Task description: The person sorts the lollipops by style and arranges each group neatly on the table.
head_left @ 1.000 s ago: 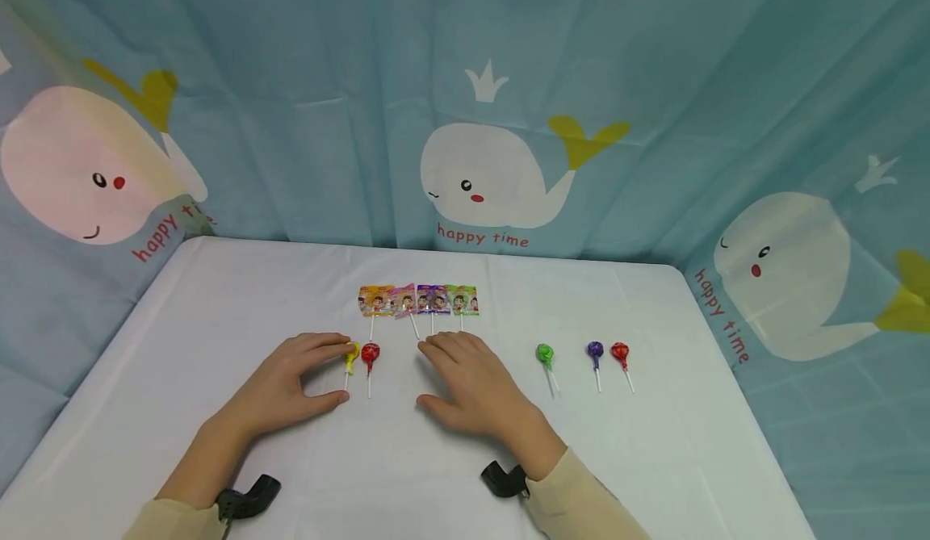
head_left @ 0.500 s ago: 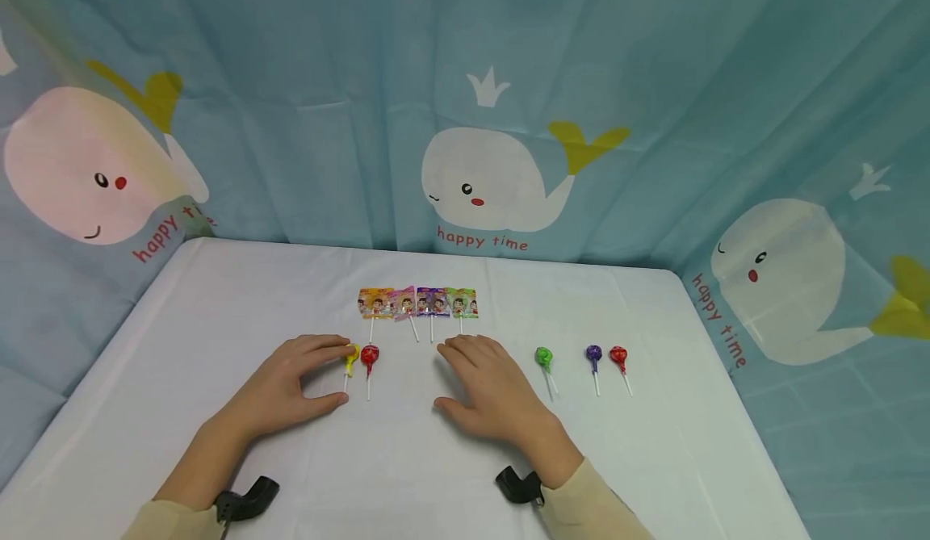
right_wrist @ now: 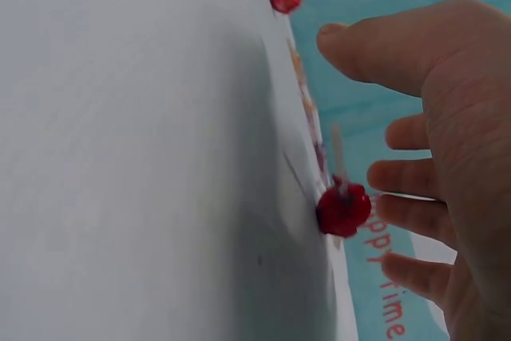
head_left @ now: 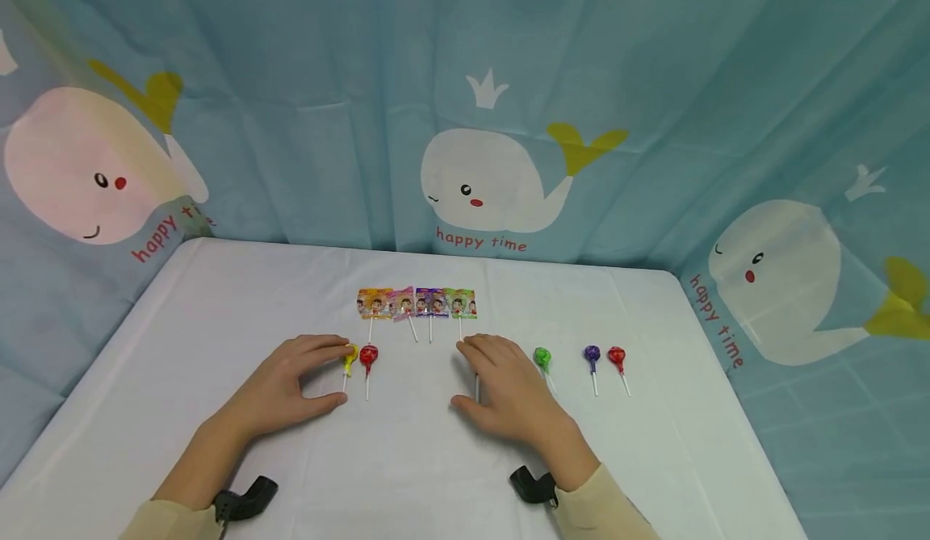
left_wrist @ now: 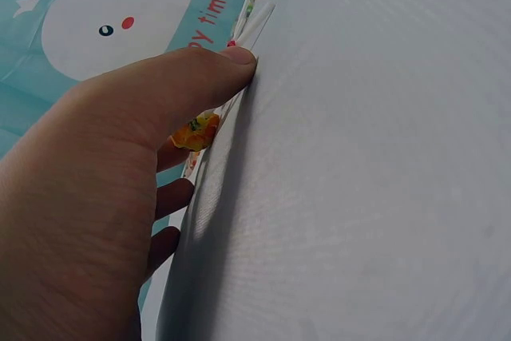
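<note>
At left hand [head_left: 286,387] fingertips: yellow lollipop [head_left: 349,365]; thumb apart from fingers, probably to frame it.
By right hand [head_left: 517,391] fingertips: red lollipop [right_wrist: 343,210], contact unclear; fingers spread, likely leaving it room.
Beside right knuckles: green lollipop [head_left: 542,357], perhaps spaced for separate handling.

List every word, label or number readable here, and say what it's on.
"happy time": curtain, below the middle whale.
"happy time": curtain, below the right whale.
"happy ti", rest distorted by a fold: curtain, below the left whale.
Flat-wrapped lollipops and round lollipops: any lettering is too small to read.
</note>
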Demonstrator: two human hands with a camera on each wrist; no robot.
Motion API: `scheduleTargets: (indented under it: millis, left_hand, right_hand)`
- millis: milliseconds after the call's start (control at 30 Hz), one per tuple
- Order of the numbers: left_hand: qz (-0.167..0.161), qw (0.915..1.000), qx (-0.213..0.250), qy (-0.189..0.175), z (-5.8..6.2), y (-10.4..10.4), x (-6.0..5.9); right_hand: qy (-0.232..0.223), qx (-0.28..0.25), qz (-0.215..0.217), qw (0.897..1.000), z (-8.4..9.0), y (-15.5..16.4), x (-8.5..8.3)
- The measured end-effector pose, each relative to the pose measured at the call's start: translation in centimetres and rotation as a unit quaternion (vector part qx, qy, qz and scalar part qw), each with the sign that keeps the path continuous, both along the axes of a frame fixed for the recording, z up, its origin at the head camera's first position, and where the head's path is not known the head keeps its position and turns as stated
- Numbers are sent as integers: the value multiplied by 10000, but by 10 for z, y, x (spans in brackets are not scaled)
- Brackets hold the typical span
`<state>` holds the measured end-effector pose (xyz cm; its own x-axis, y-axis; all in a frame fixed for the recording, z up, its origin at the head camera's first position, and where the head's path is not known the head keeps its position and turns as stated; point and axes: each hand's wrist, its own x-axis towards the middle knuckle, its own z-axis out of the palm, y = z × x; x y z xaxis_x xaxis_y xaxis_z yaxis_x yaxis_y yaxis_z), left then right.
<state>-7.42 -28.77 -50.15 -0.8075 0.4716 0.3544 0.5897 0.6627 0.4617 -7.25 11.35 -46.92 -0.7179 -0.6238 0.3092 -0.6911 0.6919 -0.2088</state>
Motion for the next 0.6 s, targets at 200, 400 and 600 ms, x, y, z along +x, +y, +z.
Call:
scheduleTargets:
  millis: [200, 400, 600]
  left_hand:
    - [-38, 10000, -6, 64, 0, 1, -2]
    - [-35, 10000, -26, 68, 1, 1, -2]
    - [-7, 10000, -46, -7, 1, 1, 0]
  right_hand:
    - [-207, 99, -149, 9996, 3, 11, 2]
    - [-290, 64, -81, 9995, 3, 17, 2]
    - [-510, 212, -204, 9983, 1, 19, 2]
